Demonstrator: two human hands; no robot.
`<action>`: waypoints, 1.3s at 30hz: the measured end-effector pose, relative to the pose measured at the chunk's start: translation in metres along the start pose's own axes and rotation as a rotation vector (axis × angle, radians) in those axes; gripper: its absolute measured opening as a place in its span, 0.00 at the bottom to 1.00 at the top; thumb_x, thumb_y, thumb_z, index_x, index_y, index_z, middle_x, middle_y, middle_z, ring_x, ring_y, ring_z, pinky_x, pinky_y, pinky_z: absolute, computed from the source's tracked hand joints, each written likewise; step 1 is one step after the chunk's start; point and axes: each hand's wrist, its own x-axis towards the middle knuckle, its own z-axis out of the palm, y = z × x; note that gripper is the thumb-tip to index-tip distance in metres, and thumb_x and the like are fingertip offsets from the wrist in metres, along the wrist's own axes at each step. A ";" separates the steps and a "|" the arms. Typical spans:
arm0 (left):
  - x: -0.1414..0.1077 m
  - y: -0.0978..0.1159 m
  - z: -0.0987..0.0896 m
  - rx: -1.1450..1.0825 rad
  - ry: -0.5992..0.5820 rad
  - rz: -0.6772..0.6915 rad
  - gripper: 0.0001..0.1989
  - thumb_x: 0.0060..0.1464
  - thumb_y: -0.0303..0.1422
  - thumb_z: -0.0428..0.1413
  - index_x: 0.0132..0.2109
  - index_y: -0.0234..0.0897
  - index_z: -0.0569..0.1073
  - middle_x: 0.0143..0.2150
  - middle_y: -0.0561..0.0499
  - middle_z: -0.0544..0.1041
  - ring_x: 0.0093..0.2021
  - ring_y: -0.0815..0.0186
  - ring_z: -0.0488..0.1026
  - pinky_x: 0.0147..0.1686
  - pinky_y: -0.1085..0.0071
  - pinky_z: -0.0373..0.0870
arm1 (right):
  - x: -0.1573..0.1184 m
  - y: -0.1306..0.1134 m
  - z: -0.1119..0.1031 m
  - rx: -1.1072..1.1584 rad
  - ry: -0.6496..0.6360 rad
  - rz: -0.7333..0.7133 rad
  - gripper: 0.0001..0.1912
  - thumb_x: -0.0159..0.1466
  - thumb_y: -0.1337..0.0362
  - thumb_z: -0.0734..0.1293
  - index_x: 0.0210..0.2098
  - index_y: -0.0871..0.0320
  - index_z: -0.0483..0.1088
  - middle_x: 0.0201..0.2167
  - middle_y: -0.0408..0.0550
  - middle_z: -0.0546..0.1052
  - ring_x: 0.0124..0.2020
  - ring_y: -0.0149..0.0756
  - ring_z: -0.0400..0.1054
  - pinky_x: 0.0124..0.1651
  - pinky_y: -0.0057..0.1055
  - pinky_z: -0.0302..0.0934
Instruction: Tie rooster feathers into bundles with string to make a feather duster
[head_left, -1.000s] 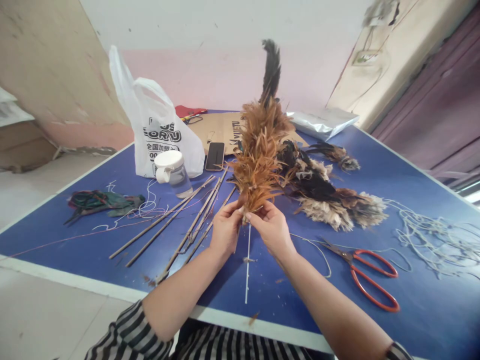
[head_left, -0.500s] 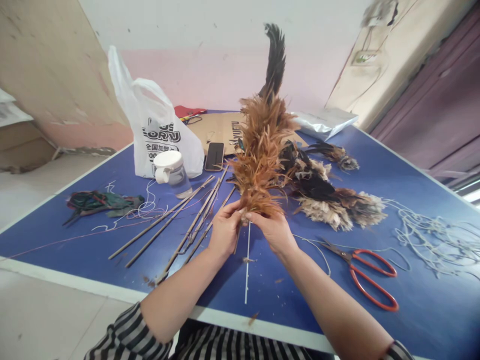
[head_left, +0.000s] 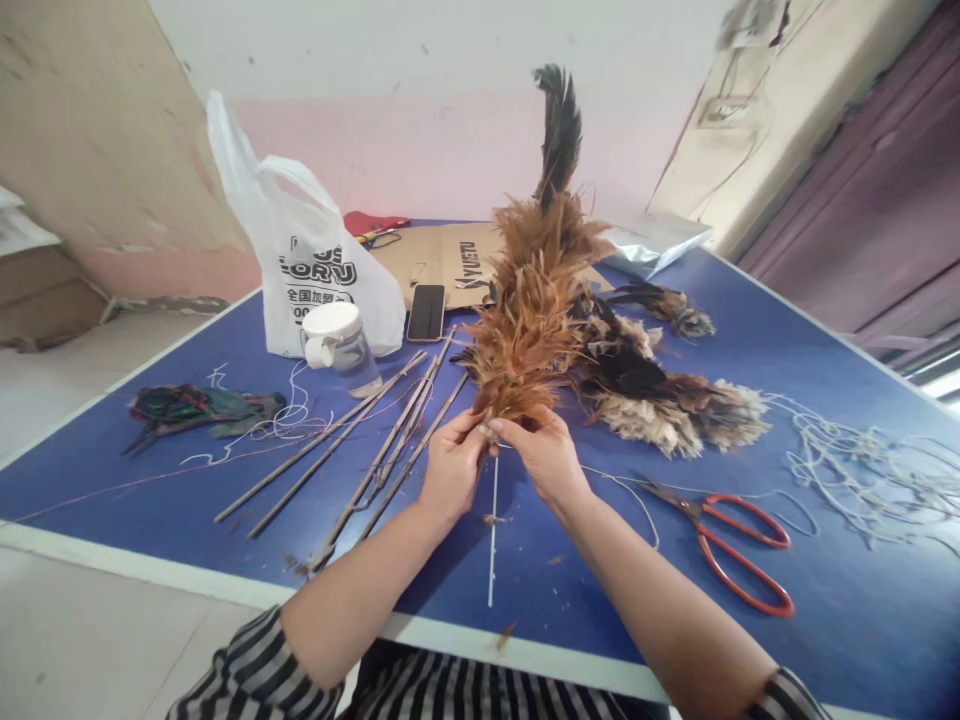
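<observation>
A feather duster point(head_left: 529, 300) with brown feathers and a dark curved tip stands up in front of me, leaning slightly right. My left hand point(head_left: 454, 465) is closed round its thin stick, just under the lowest feathers. Thumb and fingers of my right hand point(head_left: 551, 460) pinch the base of those feathers, touching the left thumb. What lies between the right fingertips is partly hidden. A pale string point(head_left: 622, 482) runs from beneath the right hand toward scissors point(head_left: 701, 510) with red handles. Loose feather bundles point(head_left: 645, 390) lie behind the right hand.
Several thin sticks point(head_left: 394, 440) lie left of my hands. Farther left are a lidded clear jar point(head_left: 352, 365), a white plastic bag point(head_left: 330, 240), a phone point(head_left: 426, 312) and a dark green bundle point(head_left: 202, 408). Tangled string point(head_left: 862, 465) covers the right side of the blue table point(head_left: 442, 580).
The duster's tip has dipped a little and shifted right. Both hands keep their place at its base, with the right fingers slightly shifted.
</observation>
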 end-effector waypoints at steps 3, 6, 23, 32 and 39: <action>-0.002 -0.002 -0.002 0.054 -0.033 0.067 0.11 0.47 0.30 0.56 0.40 0.35 0.75 0.33 0.51 0.73 0.26 0.74 0.67 0.28 0.75 0.64 | 0.000 -0.001 0.000 0.048 -0.007 0.012 0.06 0.48 0.65 0.70 0.25 0.60 0.71 0.21 0.41 0.73 0.22 0.28 0.64 0.27 0.27 0.61; -0.003 -0.001 -0.003 0.128 -0.057 0.143 0.12 0.47 0.30 0.56 0.41 0.36 0.75 0.39 0.48 0.71 0.28 0.73 0.68 0.29 0.74 0.66 | 0.000 -0.002 -0.002 0.060 -0.004 -0.003 0.05 0.48 0.66 0.70 0.26 0.59 0.72 0.22 0.41 0.73 0.24 0.28 0.65 0.29 0.27 0.61; 0.007 0.009 -0.009 0.096 -0.046 0.075 0.16 0.45 0.31 0.58 0.45 0.36 0.73 0.27 0.54 0.71 0.24 0.76 0.65 0.27 0.77 0.63 | 0.004 0.004 -0.022 0.003 -0.089 0.107 0.22 0.50 0.61 0.70 0.44 0.55 0.63 0.33 0.43 0.72 0.19 0.23 0.62 0.20 0.22 0.56; 0.013 0.018 -0.016 0.293 -0.045 0.151 0.08 0.48 0.33 0.55 0.35 0.34 0.75 0.30 0.51 0.71 0.24 0.74 0.65 0.20 0.78 0.62 | -0.004 0.010 -0.020 -0.634 -0.215 -0.180 0.10 0.61 0.62 0.59 0.34 0.59 0.71 0.24 0.45 0.73 0.26 0.32 0.68 0.32 0.30 0.61; 0.010 0.025 -0.018 0.828 -0.162 0.661 0.17 0.52 0.24 0.49 0.48 0.39 0.72 0.41 0.47 0.71 0.40 0.68 0.69 0.40 0.71 0.67 | -0.019 -0.010 -0.011 -0.963 -0.260 -0.516 0.11 0.62 0.66 0.57 0.35 0.59 0.71 0.29 0.49 0.75 0.32 0.34 0.69 0.37 0.29 0.60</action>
